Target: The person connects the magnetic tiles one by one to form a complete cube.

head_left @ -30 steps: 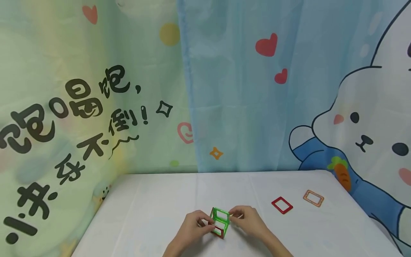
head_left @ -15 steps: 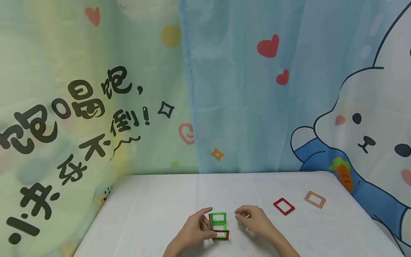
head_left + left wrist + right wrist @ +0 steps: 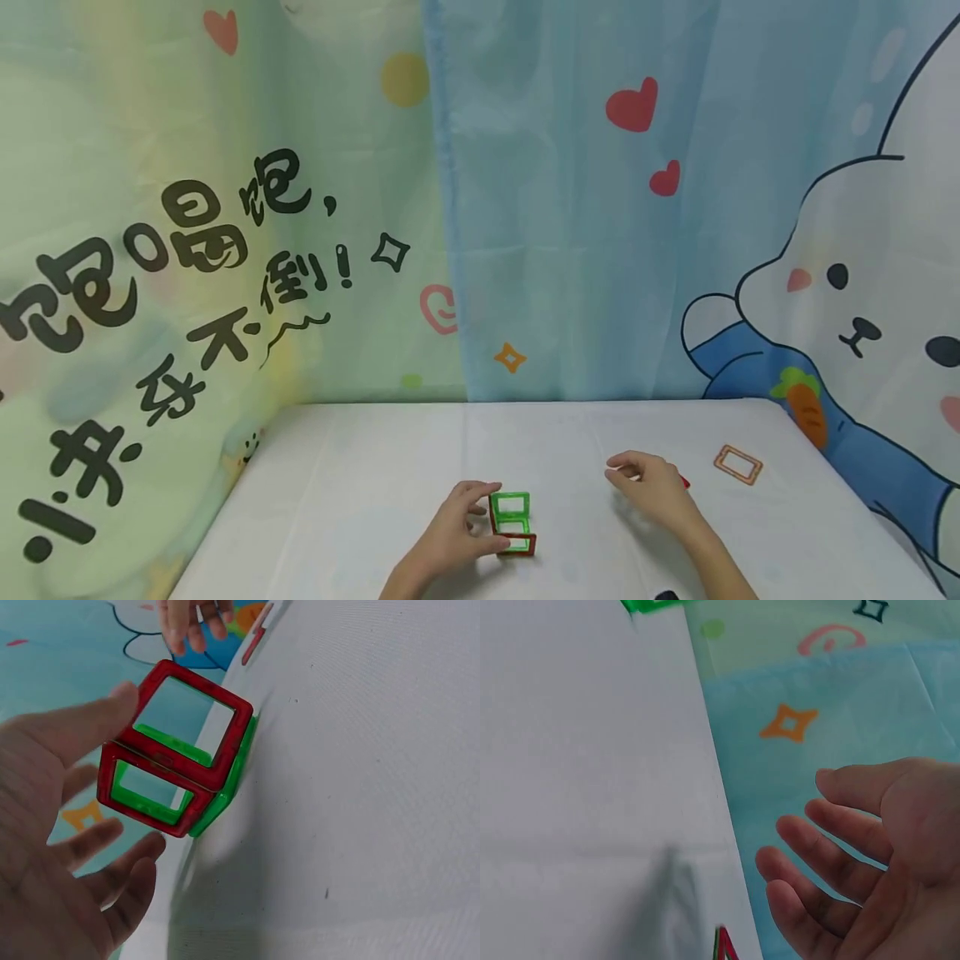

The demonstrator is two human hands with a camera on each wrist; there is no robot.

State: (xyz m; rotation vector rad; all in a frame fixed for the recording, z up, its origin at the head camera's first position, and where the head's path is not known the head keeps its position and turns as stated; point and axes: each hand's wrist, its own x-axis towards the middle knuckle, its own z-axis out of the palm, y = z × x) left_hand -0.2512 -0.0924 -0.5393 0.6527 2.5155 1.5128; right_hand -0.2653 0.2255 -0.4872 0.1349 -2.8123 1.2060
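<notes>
A small box of magnetic tiles (image 3: pixel 512 515), green at the back and base with red frames at the front and left, stands on the white table in the head view. My left hand (image 3: pixel 459 527) holds it, thumb on the front red frame and index finger over the left side. In the left wrist view the thumb touches the red frame (image 3: pixel 238 739); the other fingers curl loosely beside it. My right hand (image 3: pixel 651 492) hovers to the right, fingers loosely bent and holding nothing. It hides most of a red magnetic tile (image 3: pixel 686 482).
An orange magnetic tile (image 3: pixel 738 465) lies farther right on the white table (image 3: pixel 360 483). Printed curtains (image 3: pixel 555 250) hang behind the table's back edge. A small dark object (image 3: pixel 666 595) shows at the bottom edge of the head view.
My right hand has left the tile box and moved right, over the red tile. The box has turned so its red front faces me. My left hand stays at it.
</notes>
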